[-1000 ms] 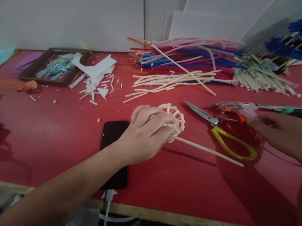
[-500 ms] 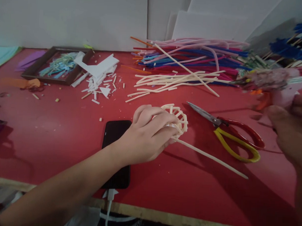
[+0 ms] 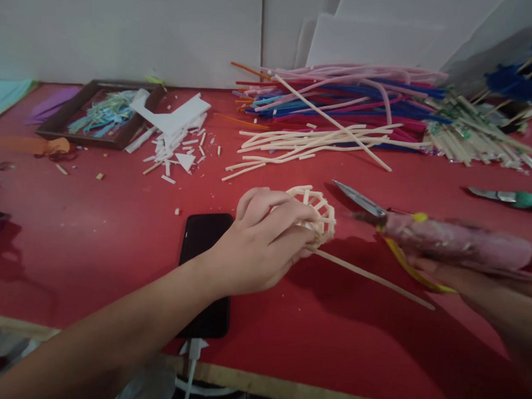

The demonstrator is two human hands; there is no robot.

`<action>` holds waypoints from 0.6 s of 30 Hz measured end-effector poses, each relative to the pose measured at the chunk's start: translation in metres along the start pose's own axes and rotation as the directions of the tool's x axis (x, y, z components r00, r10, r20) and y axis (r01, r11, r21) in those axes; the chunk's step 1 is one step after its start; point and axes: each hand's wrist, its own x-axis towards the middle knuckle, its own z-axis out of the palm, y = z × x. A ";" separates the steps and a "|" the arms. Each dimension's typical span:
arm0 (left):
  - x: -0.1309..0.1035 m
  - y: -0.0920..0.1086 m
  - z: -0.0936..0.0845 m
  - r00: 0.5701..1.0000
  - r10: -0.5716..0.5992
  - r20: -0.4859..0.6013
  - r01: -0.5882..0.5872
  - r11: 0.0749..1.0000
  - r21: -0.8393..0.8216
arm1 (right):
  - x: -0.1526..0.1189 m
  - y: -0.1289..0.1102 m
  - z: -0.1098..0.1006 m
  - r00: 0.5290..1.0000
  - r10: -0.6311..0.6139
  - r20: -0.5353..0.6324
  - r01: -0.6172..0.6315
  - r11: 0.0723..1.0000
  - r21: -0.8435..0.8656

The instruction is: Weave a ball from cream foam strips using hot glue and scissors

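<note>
My left hand point(image 3: 268, 241) pinches a pale lattice point(image 3: 325, 221); my right hand point(image 3: 469, 285) grips a glue gun point(image 3: 458, 240): seemingly gluing, calling next for steady aim.

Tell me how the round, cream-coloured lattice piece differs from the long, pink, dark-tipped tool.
The cream-coloured lattice piece is round and openwork; the pink tool is long and solid-looking. The lattice piece is in the left hand, the pink tool in the right hand. The lattice piece looks fairly crisp; the pink tool is blurred. Both are hand-held.
</note>
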 end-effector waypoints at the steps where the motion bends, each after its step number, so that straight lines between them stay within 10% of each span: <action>1: 0.000 0.000 0.000 1.000 -0.001 0.000 0.001 1.000 0.001 | -0.003 0.000 0.000 0.999 -0.045 0.024 0.045 0.999 0.030; 8: 0.000 0.001 0.000 1.000 -0.010 0.021 0.010 1.000 0.006 | 0.000 -0.012 -0.003 0.928 -0.359 0.097 0.361 0.933 -0.002; 18: -0.001 0.000 -0.001 1.000 0.009 0.015 -0.008 1.000 -0.023 | 0.008 -0.033 0.006 0.931 -0.356 0.085 0.363 0.928 -0.080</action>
